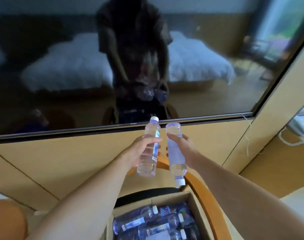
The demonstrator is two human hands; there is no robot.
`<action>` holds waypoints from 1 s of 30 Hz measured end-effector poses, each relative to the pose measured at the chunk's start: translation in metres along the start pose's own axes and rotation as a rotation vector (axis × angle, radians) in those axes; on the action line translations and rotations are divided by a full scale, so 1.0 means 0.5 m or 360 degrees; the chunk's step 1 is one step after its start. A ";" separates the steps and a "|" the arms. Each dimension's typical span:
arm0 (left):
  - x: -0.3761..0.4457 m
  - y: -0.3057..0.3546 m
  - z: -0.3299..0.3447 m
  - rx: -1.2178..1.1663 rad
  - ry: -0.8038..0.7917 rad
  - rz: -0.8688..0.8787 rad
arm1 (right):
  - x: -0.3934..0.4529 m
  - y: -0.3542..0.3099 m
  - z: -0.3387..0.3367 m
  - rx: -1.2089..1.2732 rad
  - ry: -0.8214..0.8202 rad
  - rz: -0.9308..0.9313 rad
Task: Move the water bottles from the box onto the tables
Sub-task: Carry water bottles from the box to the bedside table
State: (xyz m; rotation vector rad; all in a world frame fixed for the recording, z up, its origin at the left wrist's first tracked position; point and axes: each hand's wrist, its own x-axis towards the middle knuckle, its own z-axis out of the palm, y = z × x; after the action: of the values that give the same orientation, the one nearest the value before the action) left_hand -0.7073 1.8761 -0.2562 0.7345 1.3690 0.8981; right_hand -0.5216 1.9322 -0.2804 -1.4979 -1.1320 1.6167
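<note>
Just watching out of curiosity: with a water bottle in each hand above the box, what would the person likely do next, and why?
Probably carry both away to a table and set them down. The left hand grips a cap-up bottle, the right hand a cap-down bottle; both are already lifted clear of the cardboard box, so the cap-down one likely needs turning upright first.

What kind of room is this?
Probably a hotel room. The big dark TV screen reflects two white beds, a corded phone sits on the wooden desk, and a box holds water bottles.
</note>
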 end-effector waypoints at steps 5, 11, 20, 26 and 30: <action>-0.019 0.062 0.054 0.0140 -0.0164 0.0182 | -0.095 -0.048 -0.045 0.0116 0.0317 -0.0157; -0.078 0.100 0.195 0.0199 -0.0493 0.0344 | -0.263 -0.072 -0.154 0.0213 0.0727 -0.0359; -0.277 0.064 0.530 0.0511 -0.1171 0.0568 | -0.623 0.004 -0.368 0.0350 0.1396 -0.0530; -0.518 -0.054 0.767 0.0723 -0.1712 0.0608 | -0.947 0.142 -0.509 0.0415 0.1845 -0.0514; -0.715 -0.178 0.908 0.0777 -0.1982 0.0594 | -1.196 0.261 -0.586 0.0470 0.2132 -0.0470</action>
State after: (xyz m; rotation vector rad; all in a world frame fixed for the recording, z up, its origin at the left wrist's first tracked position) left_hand -0.2401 1.5521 -0.1185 1.5997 0.2992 0.2020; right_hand -0.1404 1.3896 -0.1373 -1.6045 -0.2764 0.2996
